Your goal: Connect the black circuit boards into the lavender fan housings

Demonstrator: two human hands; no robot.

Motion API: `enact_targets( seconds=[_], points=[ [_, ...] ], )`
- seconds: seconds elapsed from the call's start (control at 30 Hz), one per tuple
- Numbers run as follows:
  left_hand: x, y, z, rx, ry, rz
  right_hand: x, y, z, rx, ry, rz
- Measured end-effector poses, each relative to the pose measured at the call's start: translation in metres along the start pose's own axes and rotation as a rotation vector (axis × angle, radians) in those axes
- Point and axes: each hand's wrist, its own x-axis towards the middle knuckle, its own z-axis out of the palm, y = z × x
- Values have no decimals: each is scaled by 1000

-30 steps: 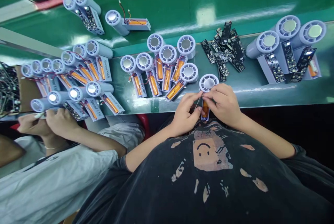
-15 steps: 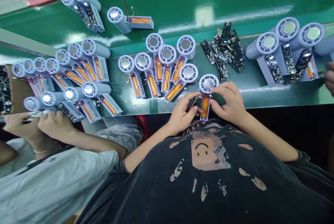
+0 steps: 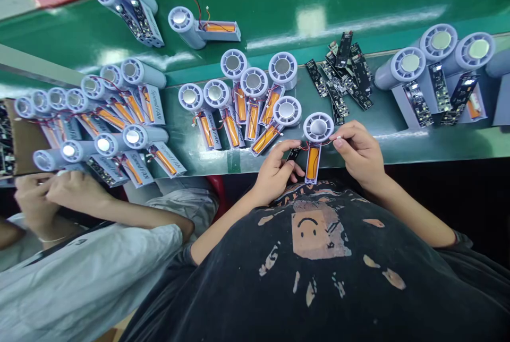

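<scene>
A lavender fan unit (image 3: 318, 127) stands at the table's front edge, its handle with an orange battery (image 3: 313, 161) pointing toward my body. Left of the handle, my left hand (image 3: 277, 171) grips a small black circuit board (image 3: 294, 154) between its fingers. My right hand (image 3: 357, 152), to the right of the fan head, pinches the white-tipped end of a thin wire (image 3: 329, 142) that runs out from the unit. Another thin red wire reaches from the unit toward my left fingertips.
Several similar fan units (image 3: 254, 82) stand left of centre, with more farther left. Loose circuit boards (image 3: 360, 74) lie piled behind the held unit. Fans with boards (image 3: 408, 64) stand at right. A person's hands (image 3: 71, 193) work at the left.
My right hand has moved right, away from the fan unit, drawing a wire outward. My left hand has shifted slightly left with the board. The hand at the right edge has left view.
</scene>
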Motion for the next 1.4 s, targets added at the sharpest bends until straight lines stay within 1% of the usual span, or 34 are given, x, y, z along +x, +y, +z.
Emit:
enact_targets(
  seconds=[0.17,0.27,0.37,0.43,0.53,0.6,0.7,0.8,0.9,1.03,1.2,1.3,1.4],
  points=[
    [0,2,2,-36,-14,3,0,-3,2,7,-27,-1],
    [-1,1,2,-43,-15,16,1,-7,3,-53,-82,-55],
    [-1,1,2,5,-30,74,2,-13,7,-190,-190,-185],
    [-1,3,3,82,-35,135,3,-16,12,-318,-272,-259],
    [1,8,4,219,-7,214,2,-21,18,-503,-316,-301],
    [2,10,4,285,14,240,1,-22,19,-575,-303,-325],
    [4,12,3,324,19,250,-1,-21,20,-608,-248,-385],
    [4,10,4,293,15,223,-2,-18,20,-615,-186,-469],
    [3,6,4,208,-6,188,-3,-14,20,-614,-129,-527],
    [3,2,5,92,17,226,-3,-11,19,-605,-65,-502],
    [5,3,5,172,22,238,-2,-13,18,-671,-68,-426],
    [5,4,4,177,37,249,-1,-17,18,-720,-65,-435],
    [5,3,4,196,39,252,0,-21,17,-763,-90,-435]
  ],
)
